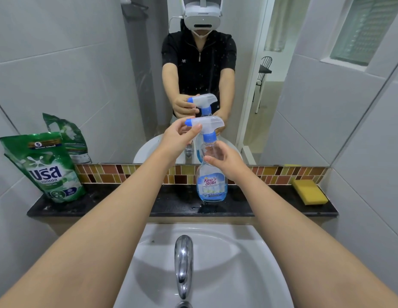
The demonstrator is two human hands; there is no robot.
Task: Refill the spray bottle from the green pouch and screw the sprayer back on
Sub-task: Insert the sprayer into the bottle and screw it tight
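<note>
The bottle (210, 174) stood upright on the ledge (127, 203), axis vertical. The left hand (179, 135) pinched the sprayer (204, 125) at 12 o'clock atop the neck; the right hand (227, 161) curled round the shoulder. The pouch (44, 167) stood far off at 9 o'clock.

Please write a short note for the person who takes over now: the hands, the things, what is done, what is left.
Left hand: pinches the sprayer head, on the bottle neck.
Right hand: fingers round the bottle's upper body, steadying it on the ledge.
Pouch: upright at the ledge's left end.
Done: blue liquid in the bottle's lower part; a small spill beside it.
Left: tighten the sprayer; I cannot tell how tight it is.
</note>
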